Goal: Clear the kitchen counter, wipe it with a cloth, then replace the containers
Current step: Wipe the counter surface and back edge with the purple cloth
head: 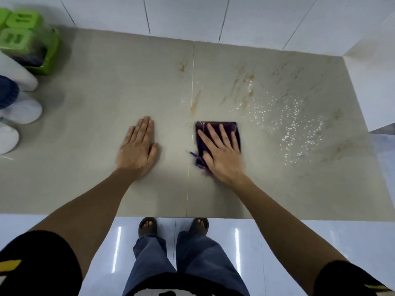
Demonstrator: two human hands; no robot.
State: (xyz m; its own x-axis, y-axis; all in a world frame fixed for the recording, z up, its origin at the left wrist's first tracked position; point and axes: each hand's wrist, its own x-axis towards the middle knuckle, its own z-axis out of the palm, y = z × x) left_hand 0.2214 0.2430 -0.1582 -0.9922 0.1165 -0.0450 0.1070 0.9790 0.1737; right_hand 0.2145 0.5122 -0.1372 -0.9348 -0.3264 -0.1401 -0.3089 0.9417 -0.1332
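A folded purple cloth [226,127] lies on the beige counter [96,107], just right of the counter's centre seam. My right hand [222,152] presses flat on the cloth with its fingers spread and straight. To the left of the seam, my left hand [139,146] rests palm down on bare counter, fingers straight and together. White spilled grains [295,122] and orange-brown smears [243,84] cover the counter to the right of and behind the cloth.
Green-lidded containers in a green holder [27,39] stand at the counter's back left corner. Several white containers [19,107], one with a blue lid, line the left edge. A tiled wall rises behind and a white wall corner [372,86] bounds the right. My feet stand below the front edge.
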